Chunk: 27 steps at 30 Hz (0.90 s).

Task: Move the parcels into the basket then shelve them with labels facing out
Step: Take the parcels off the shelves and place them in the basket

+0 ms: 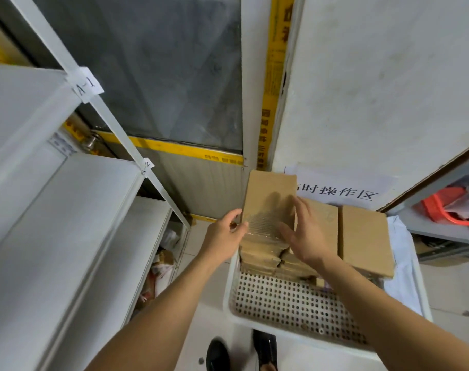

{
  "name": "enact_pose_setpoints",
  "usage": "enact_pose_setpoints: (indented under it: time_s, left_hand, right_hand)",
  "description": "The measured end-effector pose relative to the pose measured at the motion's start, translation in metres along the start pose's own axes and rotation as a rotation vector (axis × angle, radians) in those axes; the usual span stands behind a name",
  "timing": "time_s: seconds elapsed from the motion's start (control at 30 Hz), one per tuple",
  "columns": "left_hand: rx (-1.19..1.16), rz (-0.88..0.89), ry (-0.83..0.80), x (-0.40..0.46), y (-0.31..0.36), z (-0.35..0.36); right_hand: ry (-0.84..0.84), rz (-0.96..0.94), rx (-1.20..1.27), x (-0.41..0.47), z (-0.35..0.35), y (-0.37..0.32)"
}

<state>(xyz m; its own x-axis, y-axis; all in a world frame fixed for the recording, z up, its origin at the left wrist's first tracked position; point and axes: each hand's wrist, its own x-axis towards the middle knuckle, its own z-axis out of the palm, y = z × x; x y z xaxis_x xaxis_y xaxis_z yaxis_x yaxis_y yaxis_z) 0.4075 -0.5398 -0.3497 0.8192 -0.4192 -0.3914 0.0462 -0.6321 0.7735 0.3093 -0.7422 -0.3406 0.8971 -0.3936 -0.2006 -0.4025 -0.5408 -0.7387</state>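
A white perforated basket (281, 306) stands on the floor with several brown cardboard parcels stacked at its far end. My left hand (225, 236) grips the left edge of the top parcel (268, 199), which is tilted up above the left stack (260, 257). My right hand (305, 236) hovers with spread, straight fingers at that parcel's right side, over its taped lower part. More flat parcels (364, 239) lie to the right in the basket. No label shows on the raised parcel's visible face.
White metal shelves (67, 210) tagged A-1 rise at the left, with their boards bare. A paper sign (345, 191) hangs on the wall behind the basket. A red basket (447, 210) sits on a shelf at the right. My shoes (265, 349) are just before the basket.
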Motion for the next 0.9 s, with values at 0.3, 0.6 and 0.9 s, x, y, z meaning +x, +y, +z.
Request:
enact_pose_setpoints:
  time_s: [0.3,0.6,0.9]
  left_hand:
    - [0.227,0.056,0.237,-0.056,0.027,-0.065]
    - [0.329,-0.025,0.544,-0.149,0.028,-0.151]
    - [0.282,-0.091,0.886,-0.290,-0.020,-0.259]
  right_hand:
    - [-0.138,-0.263,-0.158,0.001,-0.013,-0.070]
    - [-0.225,-0.602,-0.196,-0.019,0.018,-0.195]
    - [-0.347,-0.814,-0.137,-0.093,0.092,-0.340]
